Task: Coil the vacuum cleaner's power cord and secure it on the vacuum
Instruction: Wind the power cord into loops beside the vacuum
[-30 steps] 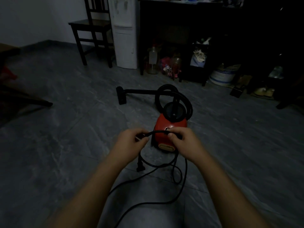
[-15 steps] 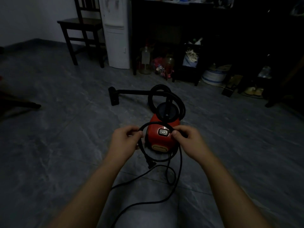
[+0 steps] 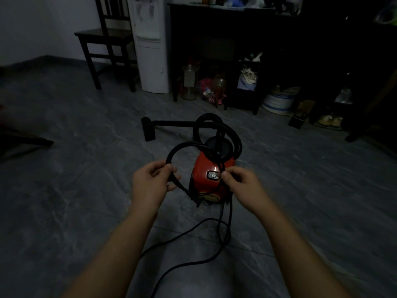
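On the grey tile floor, mid-room, the red canister vacuum sits just beyond both hands. Since a second ago the left hand and right hand, each pinching the power cord, have drawn apart, opening a larger loop. Coiling looks barely begun: most cord trails slack on the floor.

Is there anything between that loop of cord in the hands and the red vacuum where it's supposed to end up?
Nothing visible blocks it. The left hand and right hand hold the power cord loop right over the vacuum. Only its own black hose curls around the top.
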Demonstrator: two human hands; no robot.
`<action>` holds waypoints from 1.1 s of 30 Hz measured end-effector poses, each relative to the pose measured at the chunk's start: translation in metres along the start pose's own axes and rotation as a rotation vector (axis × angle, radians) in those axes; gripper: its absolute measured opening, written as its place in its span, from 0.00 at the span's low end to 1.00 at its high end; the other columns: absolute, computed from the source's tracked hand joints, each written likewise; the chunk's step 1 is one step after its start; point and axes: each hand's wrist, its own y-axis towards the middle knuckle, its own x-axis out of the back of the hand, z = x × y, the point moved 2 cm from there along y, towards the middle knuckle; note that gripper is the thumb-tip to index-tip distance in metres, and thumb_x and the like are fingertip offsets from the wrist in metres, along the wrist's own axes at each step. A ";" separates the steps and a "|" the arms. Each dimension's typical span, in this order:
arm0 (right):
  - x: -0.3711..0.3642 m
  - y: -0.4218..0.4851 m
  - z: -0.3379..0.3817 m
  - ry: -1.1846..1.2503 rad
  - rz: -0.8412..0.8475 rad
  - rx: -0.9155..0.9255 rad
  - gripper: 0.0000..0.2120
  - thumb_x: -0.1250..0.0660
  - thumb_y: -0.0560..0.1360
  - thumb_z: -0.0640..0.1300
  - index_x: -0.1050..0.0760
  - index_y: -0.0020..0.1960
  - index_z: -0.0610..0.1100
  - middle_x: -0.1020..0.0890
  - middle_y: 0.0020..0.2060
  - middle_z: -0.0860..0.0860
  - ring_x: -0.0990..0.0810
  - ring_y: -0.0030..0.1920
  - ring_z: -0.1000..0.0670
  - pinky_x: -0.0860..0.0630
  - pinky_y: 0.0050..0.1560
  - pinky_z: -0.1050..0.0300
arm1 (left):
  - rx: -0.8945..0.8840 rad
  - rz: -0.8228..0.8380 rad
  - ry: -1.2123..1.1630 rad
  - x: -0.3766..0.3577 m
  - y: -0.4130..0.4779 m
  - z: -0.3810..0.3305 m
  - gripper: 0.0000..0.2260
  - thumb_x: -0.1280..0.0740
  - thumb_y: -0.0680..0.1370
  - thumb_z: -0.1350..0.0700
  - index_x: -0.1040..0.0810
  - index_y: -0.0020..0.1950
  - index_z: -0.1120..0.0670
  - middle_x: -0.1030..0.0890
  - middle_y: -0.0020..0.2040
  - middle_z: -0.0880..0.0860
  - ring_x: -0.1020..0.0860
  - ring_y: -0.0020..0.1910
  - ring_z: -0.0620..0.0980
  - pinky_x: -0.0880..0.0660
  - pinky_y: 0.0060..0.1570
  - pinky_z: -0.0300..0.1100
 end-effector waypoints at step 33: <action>-0.022 -0.005 0.020 -0.032 0.181 -0.041 0.03 0.27 0.74 0.40 0.16 0.47 0.46 0.15 0.41 0.49 0.18 0.38 0.59 0.24 0.38 0.70 | -0.571 0.279 0.854 0.021 0.001 0.006 0.13 0.27 0.75 0.55 0.17 0.59 0.50 0.16 0.55 0.46 0.20 0.52 0.40 0.30 0.51 0.28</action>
